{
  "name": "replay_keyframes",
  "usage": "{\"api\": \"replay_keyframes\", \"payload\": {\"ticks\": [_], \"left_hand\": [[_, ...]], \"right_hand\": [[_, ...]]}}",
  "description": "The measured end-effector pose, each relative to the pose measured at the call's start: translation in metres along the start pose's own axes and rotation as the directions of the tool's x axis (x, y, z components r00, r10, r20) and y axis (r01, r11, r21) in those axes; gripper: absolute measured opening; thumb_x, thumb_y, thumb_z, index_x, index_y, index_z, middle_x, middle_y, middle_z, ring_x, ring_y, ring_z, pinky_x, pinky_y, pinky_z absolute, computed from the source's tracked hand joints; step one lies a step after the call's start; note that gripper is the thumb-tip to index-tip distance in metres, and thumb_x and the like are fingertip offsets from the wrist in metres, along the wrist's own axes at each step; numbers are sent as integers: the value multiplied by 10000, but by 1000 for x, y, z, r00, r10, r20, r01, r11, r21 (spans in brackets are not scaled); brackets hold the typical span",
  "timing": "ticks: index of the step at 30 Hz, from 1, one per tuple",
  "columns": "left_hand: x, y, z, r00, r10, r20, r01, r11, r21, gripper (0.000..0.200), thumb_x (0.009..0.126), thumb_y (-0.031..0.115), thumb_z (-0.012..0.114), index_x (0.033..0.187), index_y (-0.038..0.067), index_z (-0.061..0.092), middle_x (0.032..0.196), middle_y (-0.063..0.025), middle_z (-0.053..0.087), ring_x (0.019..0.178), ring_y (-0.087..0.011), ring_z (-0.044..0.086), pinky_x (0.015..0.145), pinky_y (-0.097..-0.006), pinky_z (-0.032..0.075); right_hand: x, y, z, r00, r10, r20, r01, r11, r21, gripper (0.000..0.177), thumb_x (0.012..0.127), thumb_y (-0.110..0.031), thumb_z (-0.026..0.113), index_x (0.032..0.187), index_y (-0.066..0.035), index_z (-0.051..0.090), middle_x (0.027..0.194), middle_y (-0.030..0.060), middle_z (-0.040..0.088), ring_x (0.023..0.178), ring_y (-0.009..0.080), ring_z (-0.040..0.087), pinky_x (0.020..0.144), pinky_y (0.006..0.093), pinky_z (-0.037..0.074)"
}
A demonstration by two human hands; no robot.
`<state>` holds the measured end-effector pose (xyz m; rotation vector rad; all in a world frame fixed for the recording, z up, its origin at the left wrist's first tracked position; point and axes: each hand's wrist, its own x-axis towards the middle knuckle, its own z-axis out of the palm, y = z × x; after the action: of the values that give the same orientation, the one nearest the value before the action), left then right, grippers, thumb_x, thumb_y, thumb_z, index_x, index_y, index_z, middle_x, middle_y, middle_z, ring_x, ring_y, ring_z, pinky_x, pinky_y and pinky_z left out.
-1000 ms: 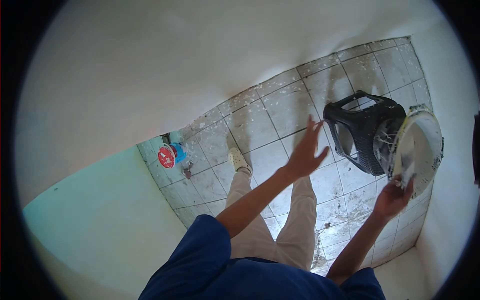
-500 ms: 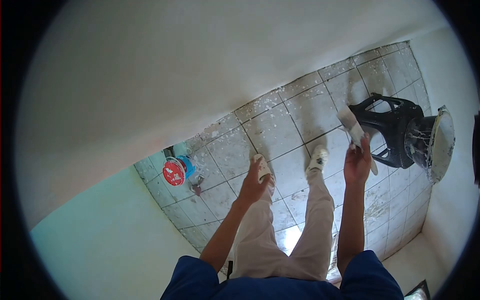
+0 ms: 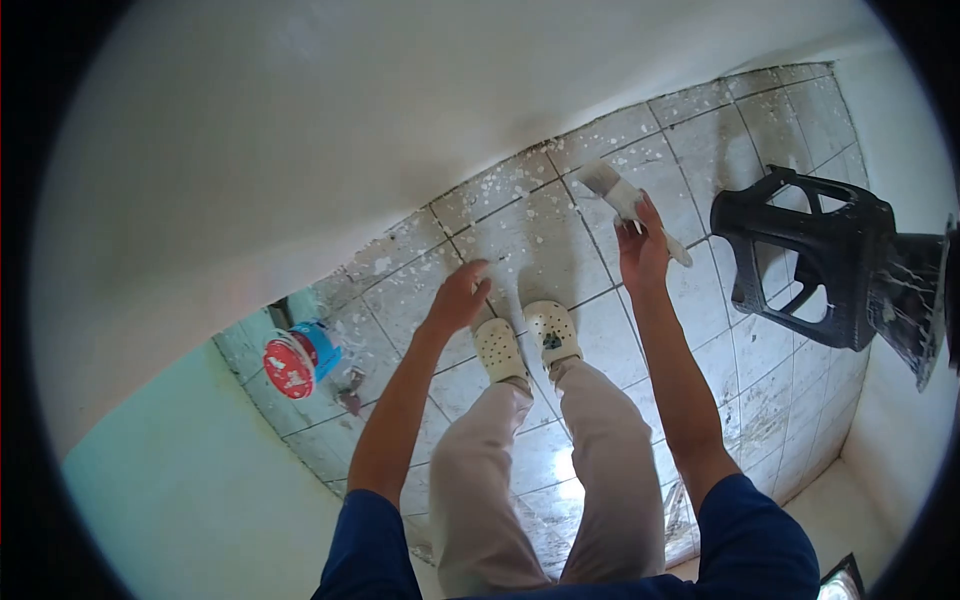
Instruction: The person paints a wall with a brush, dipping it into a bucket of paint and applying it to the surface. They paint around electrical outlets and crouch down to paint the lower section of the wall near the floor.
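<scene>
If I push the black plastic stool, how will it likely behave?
The black plastic stool will probably stay stiff: its frame looks moulded, with large cut-outs. It may slide, standing on flat floor tiles. The streaked black bucket on its seat likely makes it top-heavy and apt to tip, though the bucket's contents can't be seen.

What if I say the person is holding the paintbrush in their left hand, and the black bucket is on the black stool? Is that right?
Not quite: the paintbrush is in the person's right hand, not the left hand. The head view shows it. The black bucket is indeed on the black stool.
</scene>
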<state>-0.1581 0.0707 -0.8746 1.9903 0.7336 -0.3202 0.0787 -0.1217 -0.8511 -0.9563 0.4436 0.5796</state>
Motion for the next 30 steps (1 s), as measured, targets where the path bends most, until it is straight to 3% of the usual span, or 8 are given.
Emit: {"api": "replay_keyframes", "payload": {"ticks": [3,7,10,16,20,26,30], "left_hand": [[48,-26,21,997,64,47,-64,998,-6,329,883,196,555,1173,40,556,1140,-131,603,1000,-247,598,841,-352,471],[99,-64,37,938,258,230,-281,957,74,267,863,141,530,1107,48,584,1105,-148,603,972,-310,599,847,-388,472],[135,-68,39,902,396,174,-423,890,168,250,863,144,529,1082,41,594,1078,-146,615,966,-308,601,838,-391,476],[166,-21,25,923,386,-15,-379,913,151,245,889,201,552,1070,46,610,1017,-117,640,928,-243,613,797,-342,480],[160,-11,19,911,412,28,-407,883,234,239,890,198,561,1063,40,609,994,-106,652,906,-225,620,781,-337,484],[140,-9,10,947,320,-41,-314,944,104,231,892,192,564,1056,35,609,962,-116,661,891,-214,629,796,-337,488],[138,-13,13,957,284,-52,-279,957,81,224,894,186,562,1049,30,607,946,-119,659,873,-207,630,786,-327,491]], "right_hand": [[49,49,-13,996,17,85,-15,999,-30,450,866,-166,613,1267,-26,464,1154,87,544,1016,180,551,875,308,484],[101,98,-22,995,-12,98,18,998,-61,410,863,-143,608,1234,-29,478,1141,88,554,1028,183,559,862,329,500],[129,127,-29,991,-114,70,118,992,-44,382,861,-138,605,1210,-35,488,1124,88,566,1028,186,563,860,335,503],[162,177,-41,969,-244,30,243,970,25,330,844,-109,637,1141,-63,502,1052,46,580,964,163,573,804,318,504],[162,187,-38,964,-265,18,265,964,-20,340,826,-137,678,1107,-54,504,1052,49,562,954,163,566,792,314,498],[174,199,-27,945,-324,-42,323,946,-31,359,833,-155,675,1118,-17,506,1079,79,547,964,167,566,784,308,514],[149,162,25,923,-386,-6,384,915,122,355,839,-142,671,1124,-9,504,1091,91,544,958,165,569,771,300,515]]}}
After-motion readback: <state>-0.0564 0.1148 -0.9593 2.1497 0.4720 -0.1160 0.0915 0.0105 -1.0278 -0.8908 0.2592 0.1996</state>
